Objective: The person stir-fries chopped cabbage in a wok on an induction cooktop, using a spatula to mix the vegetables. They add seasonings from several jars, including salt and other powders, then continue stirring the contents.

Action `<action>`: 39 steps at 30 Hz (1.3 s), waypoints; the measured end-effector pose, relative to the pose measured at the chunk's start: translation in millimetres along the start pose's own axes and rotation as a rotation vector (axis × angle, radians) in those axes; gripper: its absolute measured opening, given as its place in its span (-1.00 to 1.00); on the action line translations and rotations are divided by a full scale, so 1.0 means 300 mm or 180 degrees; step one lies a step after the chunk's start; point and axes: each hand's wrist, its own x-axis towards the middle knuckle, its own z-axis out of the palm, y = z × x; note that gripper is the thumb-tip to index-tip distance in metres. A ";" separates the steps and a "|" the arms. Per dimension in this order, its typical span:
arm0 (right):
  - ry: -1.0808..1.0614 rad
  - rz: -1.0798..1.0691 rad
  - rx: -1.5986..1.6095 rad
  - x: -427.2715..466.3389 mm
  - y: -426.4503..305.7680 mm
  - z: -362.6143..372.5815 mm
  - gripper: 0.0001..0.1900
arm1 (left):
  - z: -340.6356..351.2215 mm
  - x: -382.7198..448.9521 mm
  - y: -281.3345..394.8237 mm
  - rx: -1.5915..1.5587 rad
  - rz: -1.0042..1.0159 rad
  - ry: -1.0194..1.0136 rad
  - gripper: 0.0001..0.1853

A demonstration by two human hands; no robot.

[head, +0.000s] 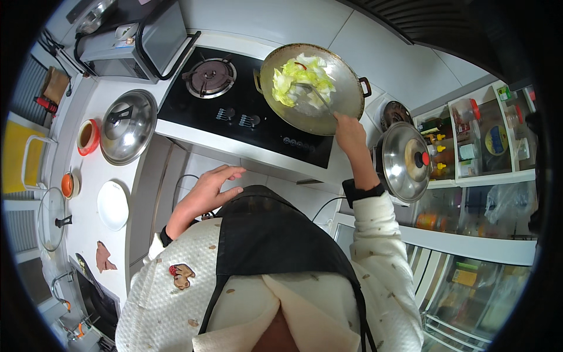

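A large metal wok point(334, 114) sits on the right burner of a black gas hob point(272, 132). Pale green cabbage leaves point(286, 88) with a bit of red chili point(300, 65) lie heaped in its left and middle part. My right hand point(352, 134) grips the handle of a metal spatula point(320, 97) over the wok's front rim. The spatula's blade is partly hidden among the leaves. In front of my apron point(281, 237), my left hand point(215, 187) hangs in the air, holding nothing, with thumb and fingers apart.
A steel wok lid point(132, 143), a red-rimmed pot point(88, 137) and a white plate point(112, 205) occupy the left counter, with the sink point(94, 295) beyond. A lidded pan point(400, 163) stands close to my right arm. Shelves of jars point(468, 132) line the right; a range hood point(422, 26) overhangs.
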 end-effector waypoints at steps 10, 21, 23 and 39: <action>-0.0408 0.0101 0.0026 0.182 0.055 -0.040 -0.71 | 0.109 -0.035 0.035 -0.0139 -0.0169 0.0184 -0.56; -0.0211 -0.0530 -0.0874 0.036 0.085 -0.298 -0.84 | 0.151 -0.004 0.050 -0.0081 -0.0119 0.0181 -0.58; -0.0204 -0.0482 -0.1013 0.038 0.090 -0.266 -0.86 | 0.147 0.003 0.052 -0.0075 -0.0113 0.0161 -0.58; -0.0712 0.0299 0.0009 0.003 0.238 -0.398 -0.73 | 0.090 -0.015 -0.041 -0.0028 0.0030 0.0152 -0.57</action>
